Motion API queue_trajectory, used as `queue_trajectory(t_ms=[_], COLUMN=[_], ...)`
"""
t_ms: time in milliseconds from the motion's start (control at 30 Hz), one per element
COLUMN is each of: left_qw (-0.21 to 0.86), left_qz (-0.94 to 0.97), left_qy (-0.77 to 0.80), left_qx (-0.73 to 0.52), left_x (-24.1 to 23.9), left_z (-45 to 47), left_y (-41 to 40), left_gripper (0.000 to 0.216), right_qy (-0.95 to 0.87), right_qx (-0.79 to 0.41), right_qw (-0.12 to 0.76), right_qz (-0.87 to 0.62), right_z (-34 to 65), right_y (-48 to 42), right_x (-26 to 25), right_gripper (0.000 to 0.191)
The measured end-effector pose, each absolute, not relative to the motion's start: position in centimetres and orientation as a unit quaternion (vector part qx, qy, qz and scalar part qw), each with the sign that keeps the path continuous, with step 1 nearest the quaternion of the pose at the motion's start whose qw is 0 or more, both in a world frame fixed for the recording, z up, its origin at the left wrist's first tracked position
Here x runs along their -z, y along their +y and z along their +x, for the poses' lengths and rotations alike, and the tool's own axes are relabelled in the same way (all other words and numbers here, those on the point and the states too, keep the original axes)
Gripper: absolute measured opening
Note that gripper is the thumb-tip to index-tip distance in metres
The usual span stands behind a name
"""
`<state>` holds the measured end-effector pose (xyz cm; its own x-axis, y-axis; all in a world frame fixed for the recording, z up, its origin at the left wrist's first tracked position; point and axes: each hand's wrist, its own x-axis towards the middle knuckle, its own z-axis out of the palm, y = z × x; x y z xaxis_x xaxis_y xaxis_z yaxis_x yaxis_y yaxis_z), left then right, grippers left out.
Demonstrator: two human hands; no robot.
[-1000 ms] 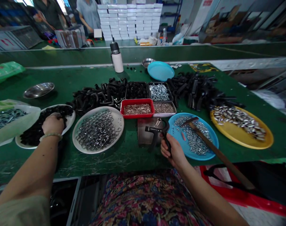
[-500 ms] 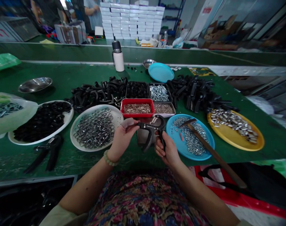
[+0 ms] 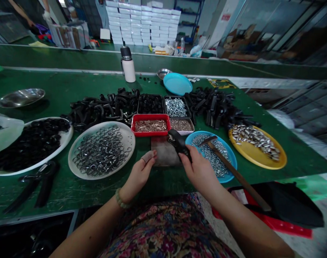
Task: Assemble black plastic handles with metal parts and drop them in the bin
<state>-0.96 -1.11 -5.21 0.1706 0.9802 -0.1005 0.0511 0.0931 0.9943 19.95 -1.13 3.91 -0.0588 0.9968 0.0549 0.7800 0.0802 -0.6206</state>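
1 black, curved hand grip [image 3: 177, 142], its far end too dark to make out fully, is clasped in the right hand [image 3: 203, 168], tilted over the right side of a flat grey metal plate [image 3: 165, 153]. The left hand [image 3: 139, 175] is near but apart from it, thumb and fingertips drawn together; whether they pinch a small part cannot be told. How complete the held piece is, this angle hides. 1 similar black grip [image 3: 46, 186] with a metal spring [image 3: 45, 167], seemingly joined up, lies on the green table [image 3: 80, 80] to the left. Much appears left: loose black handles [image 3: 99, 111] heaped beyond the hands, silver rings [image 3: 99, 154] on a round white plate [image 3: 127, 134], and small metal nuts [image 3: 219, 168] on a round light-blue plate [image 3: 233, 157] beneath a wooden-handled hammer [image 3: 240, 178].
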Motion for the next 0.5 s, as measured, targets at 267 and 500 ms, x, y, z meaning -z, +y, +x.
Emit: queue_trajectory(t_ms=[267, 500], left_qw=[0.467, 0.138], left_qz=[0.563, 0.539], left_qy=[0.498, 0.775], left_qx=[-0.465, -0.299], left_x=[2.4, -1.9], left_z=[1.5, -21.4], left_y=[-2.7, -3.7], left_gripper=[0.044, 0.044], right_qy=[-0.761, -0.799], right_qx=[-0.344, -0.089], right_qw=[0.214, 0.197], right_qz=[-0.506, -0.561], right_z=[15.1, 20.4], right_y=[-1.4, 16.7], right_x=[-3.4, -3.6], right_gripper=[0.032, 0.046])
